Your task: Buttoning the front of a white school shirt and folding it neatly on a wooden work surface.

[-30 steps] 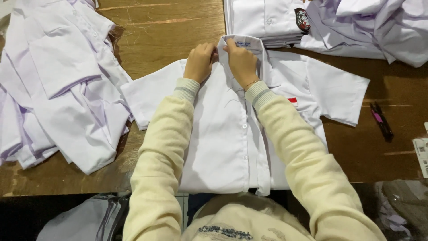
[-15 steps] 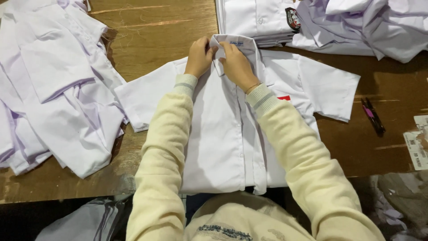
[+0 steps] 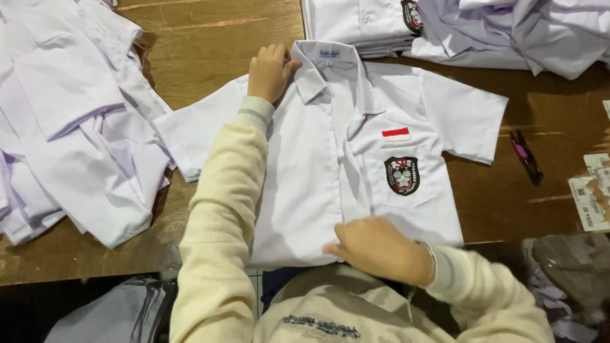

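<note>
Head view, looking down at a brown wooden table (image 3: 216, 44). White short-sleeved shirt (image 3: 305, 171) lies flat, front up, centre of frame, collar toward the top, hem at the near table edge. Chest pocket on the right of centre has a dark shield-shaped badge (image 3: 401, 175), with a small red and white strip (image 3: 396, 133) just above it.

Left hand (image 3: 270, 68) is upper centre, palm down, fingers together and slightly curled, resting on the shirt's shoulder right beside the collar (image 3: 327, 60). It presses rather than pinches; nothing is enclosed in it. Cream sleeve (image 3: 219, 209) runs from it down to the lower left of centre.

Right hand (image 3: 375, 248) is lower centre, at the shirt's bottom edge by the button placket. Back of the hand faces the camera, fingers point left and lie on the cloth. Cannot tell whether the fingertips pinch the hem or only rest on it; they are hidden underneath.

Loose heap of white shirts (image 3: 70, 121) fills the left side of the frame. Folded stack of white shirts (image 3: 362, 22) sits at the top, touching the collar. More crumpled white cloth (image 3: 534, 32) is upper right. Dark pen with pink grip (image 3: 526, 156) lies at right, apart from the sleeve. Paper tags (image 3: 594, 194) at the far right edge.
</note>
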